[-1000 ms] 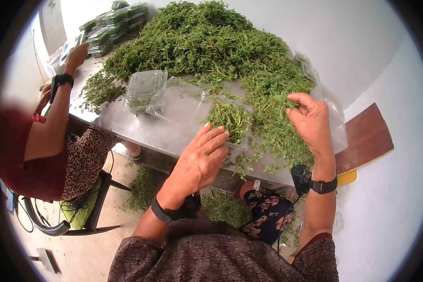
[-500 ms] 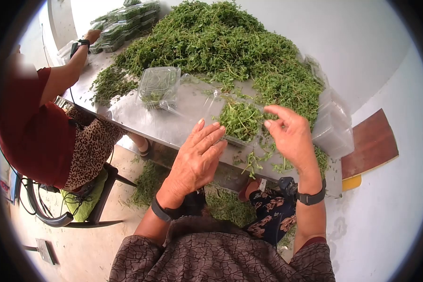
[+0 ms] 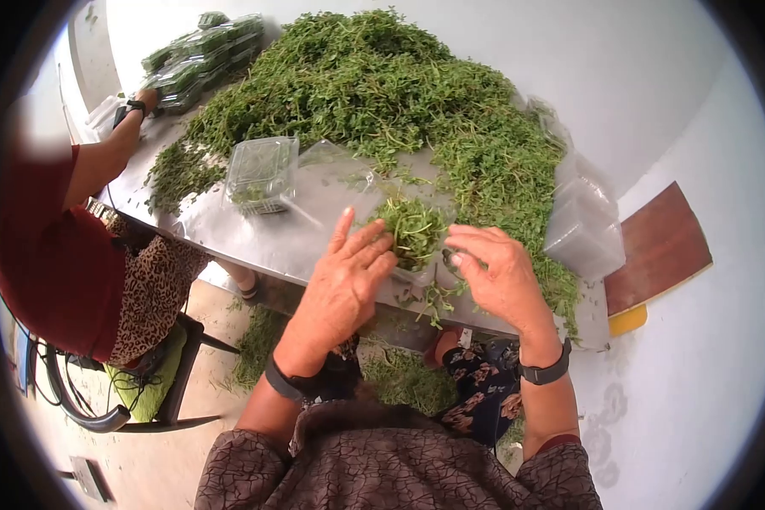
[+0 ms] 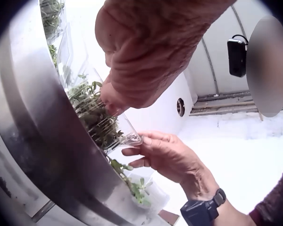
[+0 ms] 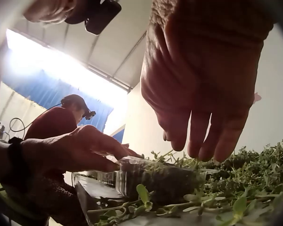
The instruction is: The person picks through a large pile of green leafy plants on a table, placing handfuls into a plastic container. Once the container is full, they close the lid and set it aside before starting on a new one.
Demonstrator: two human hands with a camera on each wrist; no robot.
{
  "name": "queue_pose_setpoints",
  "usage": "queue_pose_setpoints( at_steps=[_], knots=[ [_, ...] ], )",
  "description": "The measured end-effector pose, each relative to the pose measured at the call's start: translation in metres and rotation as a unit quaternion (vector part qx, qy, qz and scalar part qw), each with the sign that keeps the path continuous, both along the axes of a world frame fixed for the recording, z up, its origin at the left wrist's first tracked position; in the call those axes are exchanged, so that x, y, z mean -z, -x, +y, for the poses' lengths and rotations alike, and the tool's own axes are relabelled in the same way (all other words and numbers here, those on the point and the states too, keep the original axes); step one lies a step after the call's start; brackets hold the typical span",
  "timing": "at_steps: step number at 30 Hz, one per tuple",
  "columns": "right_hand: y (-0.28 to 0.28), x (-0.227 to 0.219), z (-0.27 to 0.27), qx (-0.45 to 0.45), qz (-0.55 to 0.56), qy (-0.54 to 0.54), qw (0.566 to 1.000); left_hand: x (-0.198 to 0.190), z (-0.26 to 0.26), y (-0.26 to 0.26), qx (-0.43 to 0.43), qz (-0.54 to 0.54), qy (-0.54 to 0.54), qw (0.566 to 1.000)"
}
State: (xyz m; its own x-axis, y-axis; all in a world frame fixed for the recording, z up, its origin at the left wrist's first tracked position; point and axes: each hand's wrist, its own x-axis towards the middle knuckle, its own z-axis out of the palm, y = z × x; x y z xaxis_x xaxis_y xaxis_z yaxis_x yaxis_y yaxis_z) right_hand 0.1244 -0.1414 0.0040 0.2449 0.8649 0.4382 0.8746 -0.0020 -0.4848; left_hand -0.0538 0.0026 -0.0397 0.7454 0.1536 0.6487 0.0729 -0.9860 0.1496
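Observation:
A clear plastic clamshell box (image 3: 416, 274) stands near the table's front edge, its lid folded back to the left. Leafy green stems (image 3: 415, 228) fill its base in a loose heap. My left hand (image 3: 344, 276) lies along the box's left side, fingers extended and fingertips on the greens at the rim. At the opposite side is my right hand (image 3: 497, 276), its fingers loosely bent and spread. In the left wrist view, its fingertips are right at a corner of the box. A few stems (image 3: 436, 303) hang over the box's near edge.
A large heap of greens (image 3: 357, 93) covers the table's back and right. A closed filled box (image 3: 262, 174) stands left, stacked filled boxes (image 3: 200, 59) farther back. Nested clear containers (image 3: 586, 225) stand right. Another person's hand (image 3: 147, 100) is by the stack.
My right hand has come from the heap on the right to the box's right side. My left fingers have spread and moved onto the greens. The other person's hand has moved at the stack.

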Motion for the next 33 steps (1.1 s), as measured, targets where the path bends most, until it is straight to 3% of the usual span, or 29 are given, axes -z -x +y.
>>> queue_pose_setpoints(
  at_steps=[2,7,12,15,17,18,20,24,26,33],
  knots=[
    [-0.011,-0.006,-0.003,0.071,-0.058,-0.001,0.996,0.001,0.002,-0.001,-0.004,-0.015,0.006,1.000],
    [-0.044,-0.021,0.008,0.144,-0.045,0.058,0.987,0.006,0.005,-0.002,-0.023,-0.050,0.024,0.998],
    [-0.075,-0.009,0.035,0.093,-0.099,0.080,0.987,0.011,0.007,0.000,-0.018,-0.072,0.040,0.996],
    [-0.083,0.000,0.052,0.103,-0.095,0.163,0.977,0.016,0.010,0.001,-0.003,-0.090,0.064,0.994],
    [-0.092,0.016,0.059,0.084,-0.212,0.129,0.965,0.020,0.013,0.001,0.008,-0.101,0.087,0.991],
    [-0.091,0.013,0.063,0.085,-0.212,0.130,0.965,0.022,0.014,0.001,0.009,-0.101,0.088,0.991],
    [-0.087,0.006,0.068,0.098,-0.145,0.252,0.952,0.025,0.016,0.000,0.023,-0.116,0.118,0.986],
    [-0.099,0.012,0.060,0.088,-0.166,0.192,0.963,0.028,0.018,-0.002,0.033,-0.127,0.137,0.982],
    [-0.096,-0.002,0.052,0.142,-0.104,0.147,0.973,0.030,0.020,-0.004,0.044,-0.147,0.153,0.976],
    [-0.109,-0.015,0.024,0.253,-0.109,0.216,0.937,0.040,0.022,-0.006,0.045,-0.165,0.136,0.976]
  ],
)
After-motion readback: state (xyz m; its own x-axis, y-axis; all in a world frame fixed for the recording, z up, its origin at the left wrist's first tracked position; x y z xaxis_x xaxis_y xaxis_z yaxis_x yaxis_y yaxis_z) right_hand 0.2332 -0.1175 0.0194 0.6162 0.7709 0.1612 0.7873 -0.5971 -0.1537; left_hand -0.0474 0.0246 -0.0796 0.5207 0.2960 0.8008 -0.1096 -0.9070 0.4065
